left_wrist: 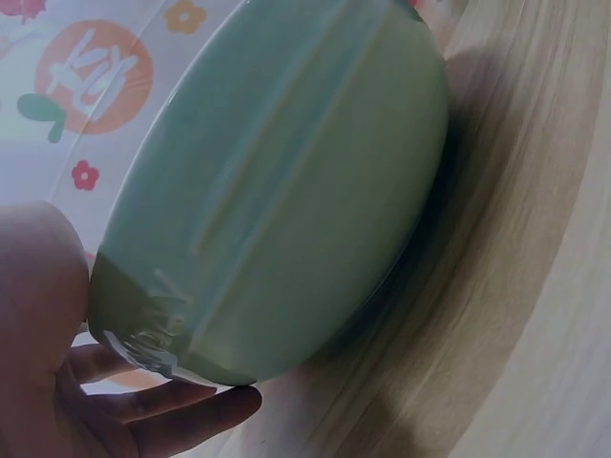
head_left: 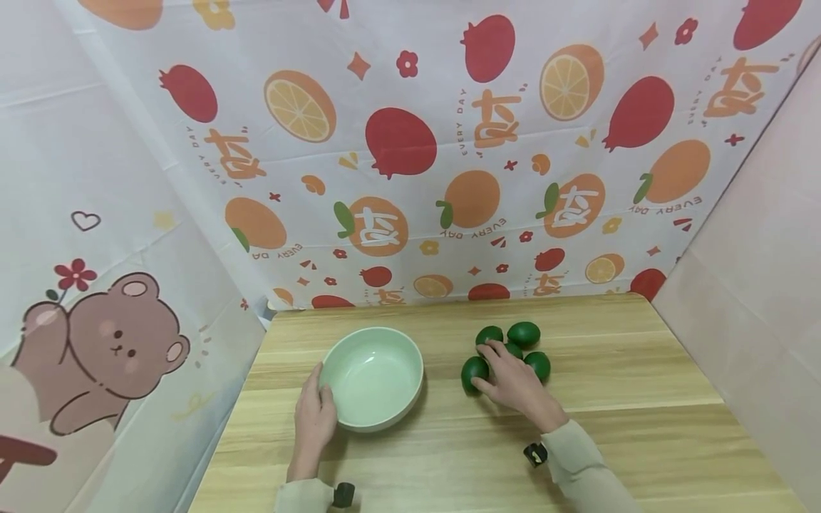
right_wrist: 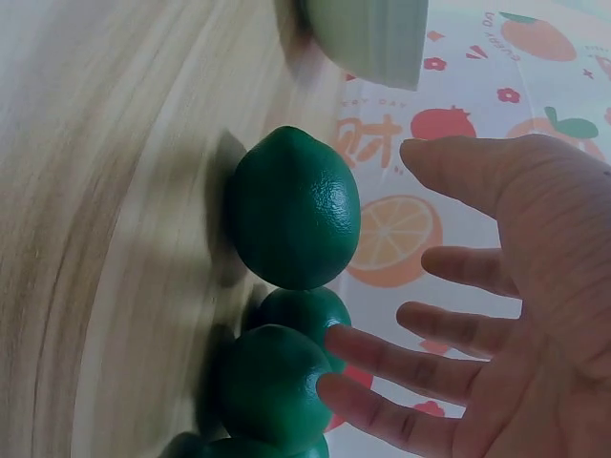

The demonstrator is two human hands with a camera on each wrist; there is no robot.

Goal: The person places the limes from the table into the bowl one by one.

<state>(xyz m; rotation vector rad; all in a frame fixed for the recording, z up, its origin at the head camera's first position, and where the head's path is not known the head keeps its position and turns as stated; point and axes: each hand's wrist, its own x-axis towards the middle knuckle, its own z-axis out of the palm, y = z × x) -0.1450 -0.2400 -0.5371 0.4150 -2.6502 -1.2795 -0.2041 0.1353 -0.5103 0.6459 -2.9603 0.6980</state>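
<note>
On the light wooden desk, nearest the person, the left hand lies flat with straight fingers against the near-left side of a pale green round plastic bowl; the left wrist view shows the fingers lying under the bowl's outer wall, not curled round it. The bowl stands upright on the desk. Just to its right, the right hand is spread wide, fingers straight, over a cluster of dark green limes. In the right wrist view the fingertips touch the limes in the middle of the cluster, while the nearest lime sits beside the thumb, apart from it. Beyond the desk hangs a white cloth backdrop printed with oranges and red fruit; a bear-print cloth covers the left side.
</note>
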